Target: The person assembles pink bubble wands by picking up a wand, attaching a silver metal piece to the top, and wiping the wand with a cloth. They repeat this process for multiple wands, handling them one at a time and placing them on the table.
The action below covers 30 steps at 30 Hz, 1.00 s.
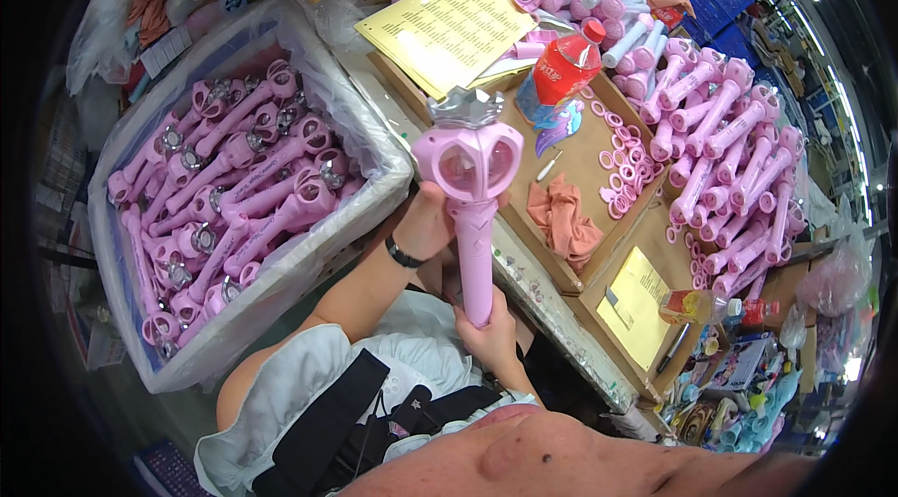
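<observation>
Upright in front of me is a pink light stick (pixel 478 254) with a clear-windowed head and a silver crown on top. My left hand (pixel 426 224), with a black band at the wrist, is closed round it just below the head; some of its fingers are hidden behind the stick. Lower down, my right hand (pixel 488 333) grips the bottom end of the handle. To the left, a bin (pixel 393 181) lined with clear plastic holds many similar pink light sticks (pixel 229 184) with silver crowns.
On the bench at right are a cardboard tray (pixel 572 287) with pink rings (pixel 625 160), an orange cloth (pixel 564 224) and a red-capped bottle (pixel 568 67). Yellow printed sheets (pixel 444 29) lie behind. Pink handles (pixel 725 123) are piled far right, beside another bottle (pixel 692 306).
</observation>
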### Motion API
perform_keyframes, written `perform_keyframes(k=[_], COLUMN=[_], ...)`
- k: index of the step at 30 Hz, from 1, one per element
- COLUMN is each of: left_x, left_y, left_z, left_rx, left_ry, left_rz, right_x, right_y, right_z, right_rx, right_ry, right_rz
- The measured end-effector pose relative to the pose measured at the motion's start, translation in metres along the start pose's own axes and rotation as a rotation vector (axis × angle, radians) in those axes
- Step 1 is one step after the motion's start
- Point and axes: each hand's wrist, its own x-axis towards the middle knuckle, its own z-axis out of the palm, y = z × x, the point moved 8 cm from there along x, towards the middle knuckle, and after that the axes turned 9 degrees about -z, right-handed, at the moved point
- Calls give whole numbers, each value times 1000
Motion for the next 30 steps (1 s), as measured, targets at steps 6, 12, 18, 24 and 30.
perform_keyframes(k=[6, 12, 18, 24, 30], left_x=[-10, -30, -11, 0, -1], left_y=[-24, -60, -21, 12, 26], left_z=[10, 6, 1, -32, -35], left_rx=[-66, -27, -245, -6, 412], left_ry=[-77, -31, -155, 187, 248], left_rz=[-167, -411, -136, 58, 46], right_x=[1, 4, -6, -17, -22], right_y=[-9, -12, 0, 12, 7], right_z=[-8, -9, -6, 10, 17], right_rx=[-28, -61, 4, 639, 975], right_ry=[93, 80, -33, -301, -460], right_rz=[-77, -26, -1, 247, 351])
